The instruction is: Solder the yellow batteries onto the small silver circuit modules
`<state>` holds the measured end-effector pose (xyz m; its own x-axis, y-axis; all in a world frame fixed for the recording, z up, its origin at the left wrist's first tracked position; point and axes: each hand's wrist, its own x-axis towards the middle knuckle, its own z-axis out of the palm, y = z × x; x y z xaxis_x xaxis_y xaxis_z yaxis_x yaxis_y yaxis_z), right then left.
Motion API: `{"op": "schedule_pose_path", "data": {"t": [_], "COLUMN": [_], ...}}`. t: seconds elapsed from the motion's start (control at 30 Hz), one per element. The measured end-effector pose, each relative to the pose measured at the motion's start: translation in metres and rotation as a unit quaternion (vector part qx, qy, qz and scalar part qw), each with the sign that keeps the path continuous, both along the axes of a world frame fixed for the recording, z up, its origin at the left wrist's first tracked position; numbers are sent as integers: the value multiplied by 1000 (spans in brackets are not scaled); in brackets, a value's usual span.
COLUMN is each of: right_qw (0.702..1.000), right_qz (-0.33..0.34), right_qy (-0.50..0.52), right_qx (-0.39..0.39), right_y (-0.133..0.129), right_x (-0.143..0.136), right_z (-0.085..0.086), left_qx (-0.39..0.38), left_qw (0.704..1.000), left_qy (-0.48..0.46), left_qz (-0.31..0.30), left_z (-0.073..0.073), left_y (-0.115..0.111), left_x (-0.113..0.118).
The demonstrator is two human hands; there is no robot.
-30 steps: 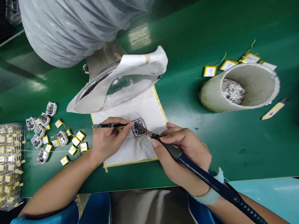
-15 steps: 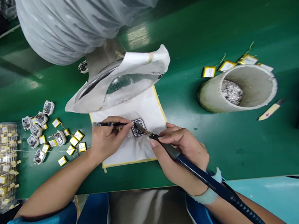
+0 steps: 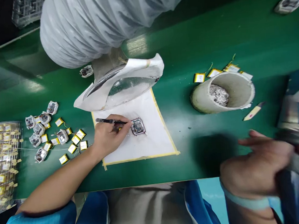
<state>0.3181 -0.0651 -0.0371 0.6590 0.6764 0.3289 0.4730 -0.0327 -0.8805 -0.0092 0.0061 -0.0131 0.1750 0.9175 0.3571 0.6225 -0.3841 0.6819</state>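
Observation:
My left hand (image 3: 112,135) is closed around black tweezers (image 3: 110,121). Their tip end meets the upper left edge of a small square circuit board in a pale case (image 3: 138,126), which lies on a white sheet (image 3: 132,150) edged with yellow tape. Far to the right, my right hand (image 3: 262,161) is wrapped around the dark blue handle of a soldering iron (image 3: 291,190). Both are smeared by motion. The iron's front end overlaps a metal holder (image 3: 292,115), and its tip cannot be made out.
A magnifier lens (image 3: 131,85) with a white cover stands behind the sheet, below a ribbed white duct (image 3: 98,21). Several cased boards (image 3: 44,118) and yellow-edged batteries (image 3: 75,139) lie left, beside a filled tray (image 3: 1,161). A grey pot (image 3: 203,98) stands right.
My right hand has carried the soldering iron off the circuit board, far right to the metal holder. My left hand stays at the board with the tweezers. The view has shifted slightly.

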Motion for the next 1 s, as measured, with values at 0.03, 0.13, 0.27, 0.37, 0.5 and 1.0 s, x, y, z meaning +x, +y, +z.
{"op": "schedule_pose_path", "data": {"t": [0.03,0.13,0.27,0.37,0.5,1.0], "right_qw": [999,985,982,980,985,986], "right_qz": [-12,-11,115,159,124,162], "right_qy": [-20,-59,-8,-8,-20,21], "right_qx": [37,164,150,120,115,-16], "right_y": [3,6,4,8,16,12], "right_x": [4,-4,-48,-73,-77,-68], "right_z": [-2,3,23,26,12,2], "left_qx": [21,101,72,-26,-66,-1], "left_qw": [1000,993,986,949,925,930], "left_qy": [-20,-62,119,292,363,317], "left_qz": [-5,-24,-89,-117,-88,189], "left_z": [0,7,26,35,31,61], "left_y": [0,2,5,3,-1,27], "left_x": [-2,-13,-15,7,36,-177]}}
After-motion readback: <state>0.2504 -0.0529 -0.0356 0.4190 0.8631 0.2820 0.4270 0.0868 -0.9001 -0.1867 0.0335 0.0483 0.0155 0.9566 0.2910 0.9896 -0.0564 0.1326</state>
